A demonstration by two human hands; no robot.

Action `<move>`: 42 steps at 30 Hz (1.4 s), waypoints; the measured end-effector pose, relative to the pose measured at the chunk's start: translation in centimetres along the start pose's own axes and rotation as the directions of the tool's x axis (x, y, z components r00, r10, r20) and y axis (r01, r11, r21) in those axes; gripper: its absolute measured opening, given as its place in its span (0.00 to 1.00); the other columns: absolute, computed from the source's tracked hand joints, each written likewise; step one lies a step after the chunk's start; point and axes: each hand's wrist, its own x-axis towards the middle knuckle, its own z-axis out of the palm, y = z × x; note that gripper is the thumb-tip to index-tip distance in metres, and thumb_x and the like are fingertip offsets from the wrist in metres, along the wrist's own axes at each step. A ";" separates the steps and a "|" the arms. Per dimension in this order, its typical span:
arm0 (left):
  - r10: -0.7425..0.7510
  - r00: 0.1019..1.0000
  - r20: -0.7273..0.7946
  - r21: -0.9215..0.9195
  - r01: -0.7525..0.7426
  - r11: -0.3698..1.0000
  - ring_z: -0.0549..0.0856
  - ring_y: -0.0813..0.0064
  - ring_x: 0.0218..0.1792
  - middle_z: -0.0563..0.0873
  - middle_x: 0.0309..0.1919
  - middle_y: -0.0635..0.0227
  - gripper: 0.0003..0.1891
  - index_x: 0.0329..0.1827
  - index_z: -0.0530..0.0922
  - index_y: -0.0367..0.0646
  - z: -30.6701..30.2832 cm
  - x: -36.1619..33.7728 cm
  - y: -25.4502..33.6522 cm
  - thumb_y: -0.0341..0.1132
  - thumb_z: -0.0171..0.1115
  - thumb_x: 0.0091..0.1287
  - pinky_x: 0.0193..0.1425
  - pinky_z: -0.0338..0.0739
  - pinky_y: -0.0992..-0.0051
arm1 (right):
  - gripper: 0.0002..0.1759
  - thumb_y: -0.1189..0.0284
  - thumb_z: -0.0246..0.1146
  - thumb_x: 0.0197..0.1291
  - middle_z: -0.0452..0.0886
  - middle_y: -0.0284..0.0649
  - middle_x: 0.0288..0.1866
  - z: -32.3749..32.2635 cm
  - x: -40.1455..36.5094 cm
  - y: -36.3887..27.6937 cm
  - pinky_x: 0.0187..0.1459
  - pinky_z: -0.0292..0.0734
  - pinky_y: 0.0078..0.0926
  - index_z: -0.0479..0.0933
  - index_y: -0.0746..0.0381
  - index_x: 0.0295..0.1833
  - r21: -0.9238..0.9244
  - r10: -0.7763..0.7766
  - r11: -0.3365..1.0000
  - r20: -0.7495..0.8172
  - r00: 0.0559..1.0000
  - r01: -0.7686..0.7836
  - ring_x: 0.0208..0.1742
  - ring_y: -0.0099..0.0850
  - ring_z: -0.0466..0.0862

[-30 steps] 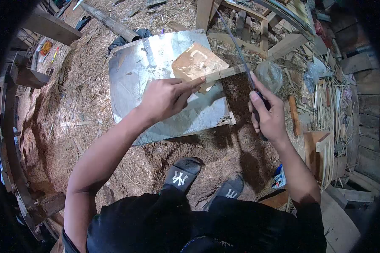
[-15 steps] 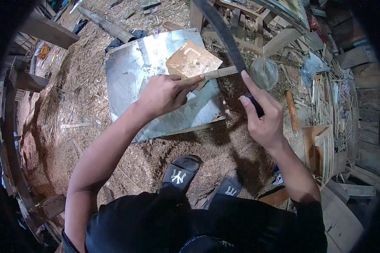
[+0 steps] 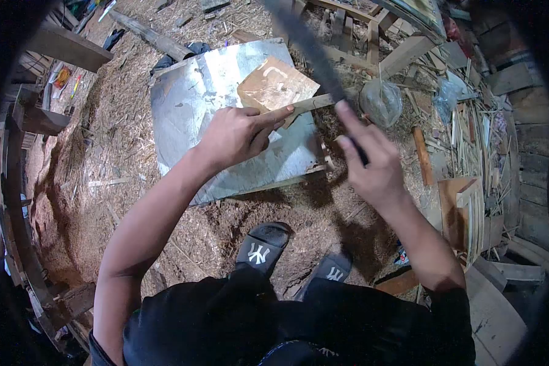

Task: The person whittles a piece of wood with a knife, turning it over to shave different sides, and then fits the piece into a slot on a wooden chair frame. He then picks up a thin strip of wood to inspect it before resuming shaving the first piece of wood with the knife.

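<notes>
Head view: beside the large board [image 3: 180,125], the blurred long blade [image 3: 315,56] is gripped by the right hand [image 3: 375,161]. The wood strip [image 3: 313,104], held in the left hand's [image 3: 235,137] grip, is extended past the board's edge; by a blade slip, the forefinger [image 3: 280,114] might be cut.

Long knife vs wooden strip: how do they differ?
Colour: the long knife is dark, the wooden strip pale.
Hold: the right hand grips the long knife; the left hand holds the wooden strip.
Clarity: the long knife looks blurred, the wooden strip crisper.
Shared: both are narrow.
</notes>
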 end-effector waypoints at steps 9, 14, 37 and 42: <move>-0.007 1.000 0.021 0.014 0.007 1.000 0.89 0.60 0.27 0.90 0.33 0.65 0.34 0.71 0.78 0.60 -0.1 -0.1 0.0 0.28 0.67 0.56 0.34 0.85 0.62 | 0.29 0.67 0.63 0.71 0.78 0.51 0.30 0.2 0.5 0.3 0.38 0.80 0.46 0.71 0.43 0.77 0.104 -0.065 0.992 -0.078 0.995 0.073 0.31 0.48 0.83; -0.013 1.000 0.023 0.039 0.012 0.999 0.88 0.60 0.26 0.89 0.31 0.64 0.34 0.70 0.79 0.60 -0.1 0.0 0.2 0.29 0.67 0.57 0.33 0.85 0.62 | 0.29 0.64 0.62 0.72 0.78 0.50 0.33 1.5 0.0 0.6 0.38 0.81 0.48 0.69 0.37 0.77 -0.051 0.005 0.999 0.048 0.999 -0.002 0.33 0.52 0.83; -0.017 1.000 0.008 0.012 0.016 1.000 0.89 0.60 0.28 0.90 0.33 0.66 0.37 0.72 0.77 0.60 0.1 -0.2 0.5 0.28 0.67 0.55 0.36 0.86 0.61 | 0.31 0.77 0.65 0.67 0.83 0.49 0.36 -0.1 1.6 -0.7 0.43 0.80 0.42 0.73 0.49 0.75 0.014 -0.066 0.998 -0.071 0.995 0.067 0.34 0.42 0.84; -0.028 0.996 0.085 0.032 0.025 0.999 0.90 0.60 0.30 0.91 0.35 0.68 0.37 0.73 0.76 0.62 -0.7 0.4 0.9 0.29 0.66 0.55 0.37 0.86 0.62 | 0.27 0.62 0.61 0.72 0.79 0.51 0.33 1.3 0.1 -0.4 0.33 0.81 0.46 0.71 0.37 0.76 -0.123 0.098 0.989 0.162 0.982 -0.079 0.34 0.52 0.85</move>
